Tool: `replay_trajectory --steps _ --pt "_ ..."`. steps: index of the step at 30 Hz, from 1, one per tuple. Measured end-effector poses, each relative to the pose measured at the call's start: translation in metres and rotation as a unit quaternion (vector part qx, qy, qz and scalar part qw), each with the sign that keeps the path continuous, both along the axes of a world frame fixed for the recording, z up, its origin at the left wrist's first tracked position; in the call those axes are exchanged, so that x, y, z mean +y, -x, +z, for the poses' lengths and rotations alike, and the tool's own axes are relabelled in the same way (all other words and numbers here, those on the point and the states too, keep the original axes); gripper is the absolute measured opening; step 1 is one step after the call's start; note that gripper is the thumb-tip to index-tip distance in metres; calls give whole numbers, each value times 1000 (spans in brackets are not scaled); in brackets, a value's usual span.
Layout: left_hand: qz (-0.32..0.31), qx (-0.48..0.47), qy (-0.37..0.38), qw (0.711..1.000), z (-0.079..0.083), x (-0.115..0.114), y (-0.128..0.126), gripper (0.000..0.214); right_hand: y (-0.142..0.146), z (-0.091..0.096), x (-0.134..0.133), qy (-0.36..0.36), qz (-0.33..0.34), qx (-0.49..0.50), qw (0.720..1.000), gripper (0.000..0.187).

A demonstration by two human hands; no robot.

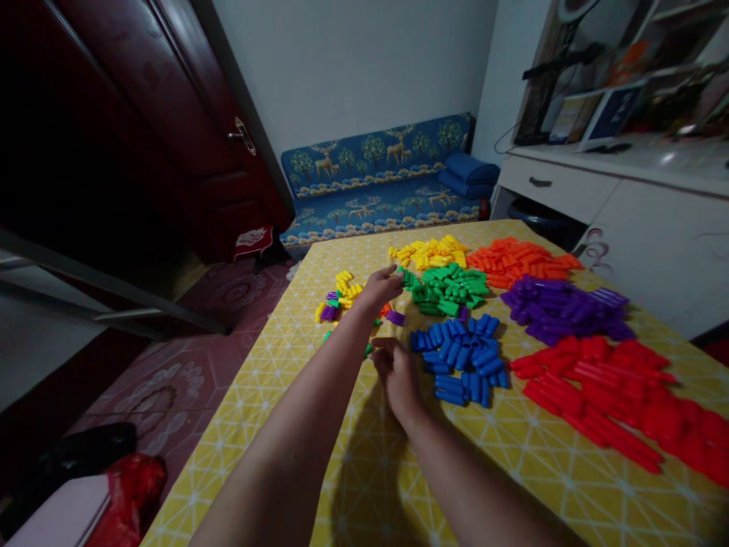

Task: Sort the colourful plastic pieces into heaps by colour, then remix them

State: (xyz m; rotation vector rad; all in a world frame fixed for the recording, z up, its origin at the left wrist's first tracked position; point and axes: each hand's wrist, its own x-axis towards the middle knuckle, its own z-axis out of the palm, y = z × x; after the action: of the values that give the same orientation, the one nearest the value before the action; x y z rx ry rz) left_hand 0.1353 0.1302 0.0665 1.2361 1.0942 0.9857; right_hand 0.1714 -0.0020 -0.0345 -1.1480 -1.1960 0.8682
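Note:
My left hand reaches across the table with its fingers stretched out, the tips at the left edge of a pile of green plastic building pieces. Closer to me, my right hand is curled, thumb and finger at a small green piece partly hidden by my left forearm. Beside that hand lies a heap of blue tube-shaped pieces. A mixed group of yellow pieces, purple pieces and a few others lies left of my left hand, partly covered by the arm.
On the yellow patterned tablecloth are further piles: yellow pieces, orange pieces, purple pieces and red pieces. Behind the table stands a blue sofa. A white cabinet is at the right.

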Motion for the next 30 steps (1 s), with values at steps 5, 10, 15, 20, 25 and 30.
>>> replay_trajectory --steps 5,10,15,20,25,30 --pt "1 -33 -118 992 6 -19 32 52 0 0 2 16 -1 16 1000 21" --pt "105 274 -238 926 -17 -80 112 34 1 0 4 -6 -10 12 1000 22" --pt "51 498 -199 843 -59 -153 166 91 0 4 2 1 2 17 1000 22" --pt "42 512 -200 834 -86 -171 154 107 -2 6 0 4 7 15 1000 20" --pt "81 469 -259 840 -89 -135 127 94 -2 4 2 13 20 37 999 22" --pt "170 435 -279 839 -83 -101 111 48 -3 2 2 16 20 45 999 22"
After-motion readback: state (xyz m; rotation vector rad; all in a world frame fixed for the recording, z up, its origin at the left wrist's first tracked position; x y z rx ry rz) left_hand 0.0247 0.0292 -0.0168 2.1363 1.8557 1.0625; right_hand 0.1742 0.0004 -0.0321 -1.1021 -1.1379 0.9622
